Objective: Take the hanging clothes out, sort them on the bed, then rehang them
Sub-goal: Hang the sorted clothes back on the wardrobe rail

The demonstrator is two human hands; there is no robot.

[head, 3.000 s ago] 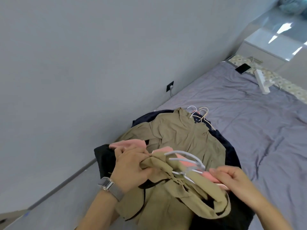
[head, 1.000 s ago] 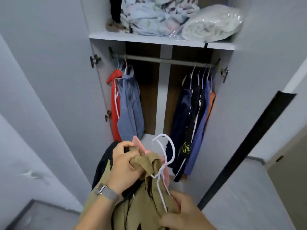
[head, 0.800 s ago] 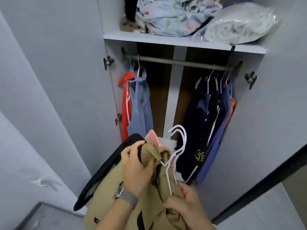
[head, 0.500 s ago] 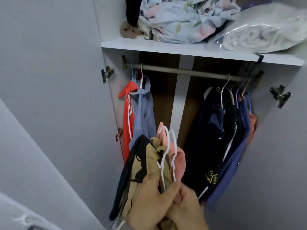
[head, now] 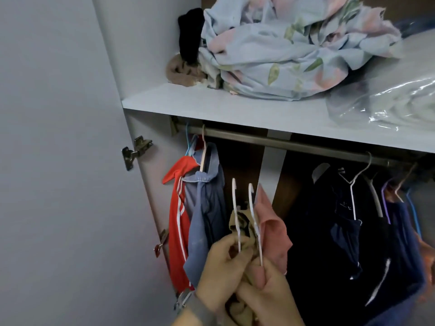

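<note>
- A person stands at an open wardrobe, both hands raised below the rail [head: 306, 144], holding a bundle of clothes on two white hangers.
- The left hand [head: 221, 267], a watch [head: 186, 302] on its wrist, has its fingers curled round the stem of the left hanger [head: 235, 208] and the bunched khaki garment [head: 242, 222]; its grip is closed on that hanger and cloth.
- The right hand [head: 266, 292] sits just beside and partly under the left, its grip closed on the lower stem of the right hanger [head: 254, 212] and on the pink garment [head: 270, 229].
- Both hanger hooks point upward, below the rail and not touching it, in the gap between the two groups of hung clothes.
- To the left of the gap, a red garment with white stripes [head: 176, 220] and a blue-grey shirt [head: 204, 208] hang side by side from the rail.
- To the right, several dark navy garments [head: 334, 231] hang close together, with purple and blue hangers at the far end.
- On the shelf [head: 211, 102] above lie a crumpled floral sheet [head: 282, 48], a black item [head: 190, 34], a brown item [head: 181, 71] and bedding in clear plastic [head: 395, 100].
- A metal hinge [head: 135, 151] is fixed to the inside of the left door.
</note>
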